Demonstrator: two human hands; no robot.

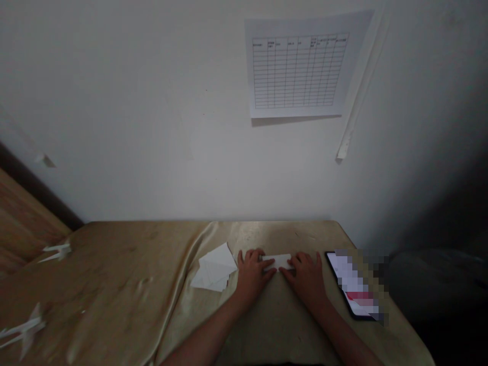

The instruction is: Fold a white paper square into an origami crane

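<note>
A small white folded paper lies flat on the cloth-covered table, between my two hands. My left hand grips its left end, with thumb and index finger on the paper. At the right end my right hand holds it in the same way, thumb near the front edge. Just left of my left hand is a loose pile of white paper sheets, overlapping at different angles.
A phone with a lit screen, partly pixelated, lies right of my right hand. Folded white paper shapes rest on the gold tablecloth at the left. A printed table sheet hangs on the wall behind.
</note>
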